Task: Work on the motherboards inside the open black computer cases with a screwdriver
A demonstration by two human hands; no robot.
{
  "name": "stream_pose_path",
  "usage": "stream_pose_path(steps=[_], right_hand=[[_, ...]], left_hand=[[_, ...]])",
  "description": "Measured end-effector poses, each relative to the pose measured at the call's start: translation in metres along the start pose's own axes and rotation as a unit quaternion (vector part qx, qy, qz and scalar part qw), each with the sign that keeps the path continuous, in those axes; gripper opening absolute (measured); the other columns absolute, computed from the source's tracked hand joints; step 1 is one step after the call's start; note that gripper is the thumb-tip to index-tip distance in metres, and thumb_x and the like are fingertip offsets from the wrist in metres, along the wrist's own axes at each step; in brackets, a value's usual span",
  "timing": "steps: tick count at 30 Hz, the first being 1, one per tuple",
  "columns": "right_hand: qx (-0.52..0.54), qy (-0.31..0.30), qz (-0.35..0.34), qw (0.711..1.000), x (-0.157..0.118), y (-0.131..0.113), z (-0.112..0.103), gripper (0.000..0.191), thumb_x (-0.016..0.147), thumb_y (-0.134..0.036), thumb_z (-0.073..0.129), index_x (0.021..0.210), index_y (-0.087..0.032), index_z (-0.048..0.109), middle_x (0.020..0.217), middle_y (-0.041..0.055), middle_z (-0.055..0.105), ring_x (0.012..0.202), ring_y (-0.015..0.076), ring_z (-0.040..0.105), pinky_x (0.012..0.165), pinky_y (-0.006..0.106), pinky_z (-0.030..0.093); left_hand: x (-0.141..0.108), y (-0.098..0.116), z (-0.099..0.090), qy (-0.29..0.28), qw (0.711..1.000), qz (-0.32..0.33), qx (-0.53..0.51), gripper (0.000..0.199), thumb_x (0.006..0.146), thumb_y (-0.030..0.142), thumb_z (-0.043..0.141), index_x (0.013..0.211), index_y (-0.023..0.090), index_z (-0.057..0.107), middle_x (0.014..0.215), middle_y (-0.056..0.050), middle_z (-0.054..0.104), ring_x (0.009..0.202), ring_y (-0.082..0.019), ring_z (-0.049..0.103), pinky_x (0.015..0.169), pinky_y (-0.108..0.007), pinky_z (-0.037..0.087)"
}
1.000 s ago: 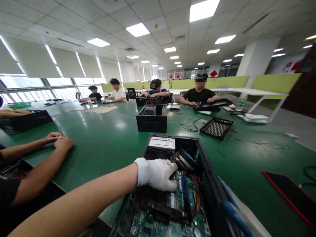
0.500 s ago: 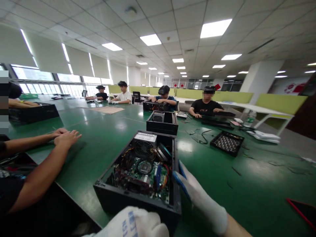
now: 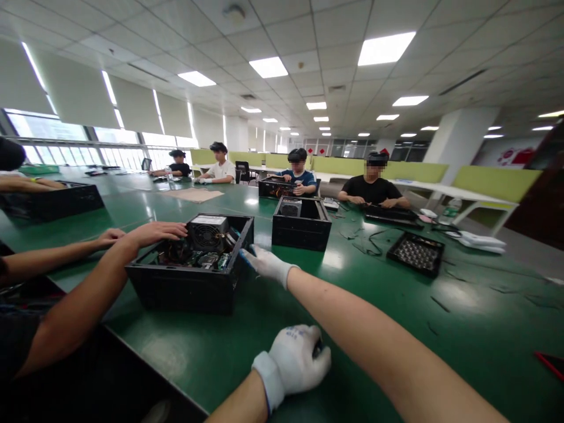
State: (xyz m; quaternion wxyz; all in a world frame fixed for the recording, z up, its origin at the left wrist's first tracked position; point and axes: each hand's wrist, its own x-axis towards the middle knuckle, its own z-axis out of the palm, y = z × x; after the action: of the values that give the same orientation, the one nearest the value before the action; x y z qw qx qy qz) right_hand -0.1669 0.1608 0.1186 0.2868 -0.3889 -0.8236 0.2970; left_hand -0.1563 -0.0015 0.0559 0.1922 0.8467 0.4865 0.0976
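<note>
An open black computer case (image 3: 180,288) stands on the green table, with a power supply (image 3: 209,232) and circuit boards showing inside. White-gloved with blue fingertips, my right hand (image 3: 267,264) lies against its right wall, fingers stretched out. My left hand (image 3: 299,358), also gloved, rests nearer to me over the table, apart from the case. Its fingers are curled, and something dark shows between thumb and fingers that I cannot make out. On the case's left rim lies a co-worker's bare hand (image 3: 161,232).
Beyond stands a second black case (image 3: 302,232). To the right lie a black tray-like panel (image 3: 416,252), loose cables (image 3: 374,244) and a red-edged object (image 3: 549,364). Other people sit round the table, one with a case (image 3: 277,187).
The case has slid left and away from me, my right hand following along its side. My left hand has come off its front. The co-worker's hand now touches the case.
</note>
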Motion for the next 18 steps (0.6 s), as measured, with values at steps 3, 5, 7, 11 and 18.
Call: stream_pose_path(steps=[3, 5, 7, 11, 18], right_hand=[[-0.113, 0.005, 0.019, 0.993, 0.004, 0.03, -0.027, 0.053, 0.099, -0.048, 0.065, 0.143, -0.019, 0.058, 0.152, 0.0148, 0.054, 0.138, 0.0315, 0.053, 0.115, 0.055, 0.044], [-0.189, 0.026, 0.049, 0.98, 0.008, 0.054, -0.056, 0.055, 0.1, -0.049, 0.064, 0.145, -0.019, 0.056, 0.154, 0.015, 0.052, 0.141, 0.0326, 0.051, 0.116, 0.058, 0.041], [-0.261, 0.06, 0.087, 0.96, 0.012, 0.077, -0.089, 0.05, 0.1, -0.044, 0.065, 0.144, -0.021, 0.057, 0.153, 0.0133, 0.052, 0.137, 0.0326, 0.053, 0.113, 0.06, 0.044], [-0.369, 0.103, 0.136, 0.914, 0.02, 0.115, -0.146, 0.048, 0.099, -0.04, 0.066, 0.142, -0.021, 0.058, 0.151, 0.0127, 0.053, 0.133, 0.0316, 0.056, 0.11, 0.058, 0.047], [-0.452, 0.069, 0.173, 0.872, 0.05, 0.147, -0.169, 0.055, 0.099, -0.046, 0.065, 0.147, -0.022, 0.054, 0.157, 0.0133, 0.048, 0.139, 0.0338, 0.05, 0.114, 0.061, 0.042]], left_hand=[[0.009, -0.021, 0.016, 0.025, 0.999, -0.015, 0.016, 0.039, 0.096, 0.054, 0.045, 0.1, 0.021, 0.065, 0.098, -0.011, 0.076, 0.093, -0.03, 0.074, 0.084, -0.041, 0.06], [0.013, -0.029, 0.028, 0.058, 0.998, -0.006, 0.029, 0.039, 0.096, 0.054, 0.046, 0.101, 0.021, 0.065, 0.097, -0.01, 0.076, 0.092, -0.029, 0.074, 0.082, -0.04, 0.059], [0.018, -0.032, 0.038, 0.1, 0.994, -0.003, 0.042, 0.039, 0.097, 0.053, 0.045, 0.103, 0.02, 0.065, 0.097, -0.009, 0.075, 0.09, -0.028, 0.074, 0.082, -0.041, 0.058], [0.023, -0.036, 0.048, 0.145, 0.988, 0.008, 0.042, 0.038, 0.096, 0.052, 0.045, 0.103, 0.02, 0.065, 0.093, -0.008, 0.074, 0.085, -0.027, 0.073, 0.078, -0.039, 0.058], [0.023, -0.039, 0.044, 0.132, 0.99, 0.033, 0.041, 0.038, 0.094, 0.053, 0.048, 0.1, 0.019, 0.066, 0.09, -0.009, 0.074, 0.081, -0.029, 0.073, 0.074, -0.041, 0.058]])
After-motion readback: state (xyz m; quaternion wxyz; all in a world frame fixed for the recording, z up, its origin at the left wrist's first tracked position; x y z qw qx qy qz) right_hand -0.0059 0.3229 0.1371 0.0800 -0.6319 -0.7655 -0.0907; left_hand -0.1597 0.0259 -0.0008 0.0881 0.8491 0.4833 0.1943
